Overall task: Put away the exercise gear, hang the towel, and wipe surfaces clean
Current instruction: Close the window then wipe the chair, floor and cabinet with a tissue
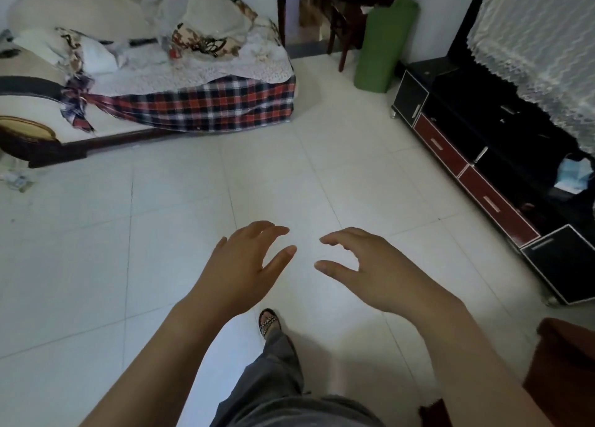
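A rolled green exercise mat (381,43) stands upright against the far wall, between a wooden chair and the black TV cabinet. My left hand (241,265) and my right hand (367,265) hover side by side over the white tiled floor, fingers spread and relaxed, holding nothing. Both hands are far from the mat. No towel is recognisable among the cloths on the sofa.
A sofa (199,101) with a plaid cover and crumpled cloths fills the upper left. A black and red TV cabinet (476,169) with a lace-covered screen lines the right side. My sandalled foot (269,322) steps on the tiles. A brown object (566,378) sits at the lower right.
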Demonstrator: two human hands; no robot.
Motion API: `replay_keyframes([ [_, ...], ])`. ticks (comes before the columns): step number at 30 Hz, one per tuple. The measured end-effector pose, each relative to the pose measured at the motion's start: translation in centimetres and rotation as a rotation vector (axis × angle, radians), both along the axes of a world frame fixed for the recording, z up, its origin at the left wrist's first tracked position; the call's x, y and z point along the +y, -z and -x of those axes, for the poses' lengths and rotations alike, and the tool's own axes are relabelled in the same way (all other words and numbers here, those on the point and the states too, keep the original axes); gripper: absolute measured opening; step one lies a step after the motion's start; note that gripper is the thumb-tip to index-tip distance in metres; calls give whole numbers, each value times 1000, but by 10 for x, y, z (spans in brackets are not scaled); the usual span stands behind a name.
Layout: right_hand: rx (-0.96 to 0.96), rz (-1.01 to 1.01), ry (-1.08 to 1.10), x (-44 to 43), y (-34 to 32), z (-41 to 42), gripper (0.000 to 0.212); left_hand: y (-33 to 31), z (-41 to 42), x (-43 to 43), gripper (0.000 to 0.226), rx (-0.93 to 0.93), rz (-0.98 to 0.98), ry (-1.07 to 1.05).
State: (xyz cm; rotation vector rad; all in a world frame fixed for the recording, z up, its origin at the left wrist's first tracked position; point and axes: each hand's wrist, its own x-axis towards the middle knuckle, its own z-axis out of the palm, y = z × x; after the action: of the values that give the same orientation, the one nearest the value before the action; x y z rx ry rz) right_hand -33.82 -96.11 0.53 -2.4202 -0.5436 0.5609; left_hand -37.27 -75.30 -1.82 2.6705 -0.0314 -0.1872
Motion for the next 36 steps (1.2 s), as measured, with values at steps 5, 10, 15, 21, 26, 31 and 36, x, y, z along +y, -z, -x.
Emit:
replay_keyframes([
  [5, 44, 59, -63, 62, -12, -105, 49, -10, -95, 65, 70, 23, -22, -6],
  [10, -25, 58, -47, 110, -17, -207, 49, -22, -183, 125, 76, -7, -60, -36],
  [15, 54, 41, -53, 136, 1, -276, 47, -17, -259, 160, 74, 33, -29, -45],
  [21, 104, 49, -15, 155, 25, -395, 45, 0, -382, 184, 62, 97, -25, -29],
  [26, 87, 32, -12, 167, 26, -535, 46, -3, -523, 194, 65, 102, -59, -13],
  [31, 17, 54, -15, 174, -1, -677, 49, -35, -659, 205, 61, 38, -36, -28],
  [36, -23, 60, -38, 203, -7, -780, 49, -34, -756, 222, 62, 8, -26, -60],
])
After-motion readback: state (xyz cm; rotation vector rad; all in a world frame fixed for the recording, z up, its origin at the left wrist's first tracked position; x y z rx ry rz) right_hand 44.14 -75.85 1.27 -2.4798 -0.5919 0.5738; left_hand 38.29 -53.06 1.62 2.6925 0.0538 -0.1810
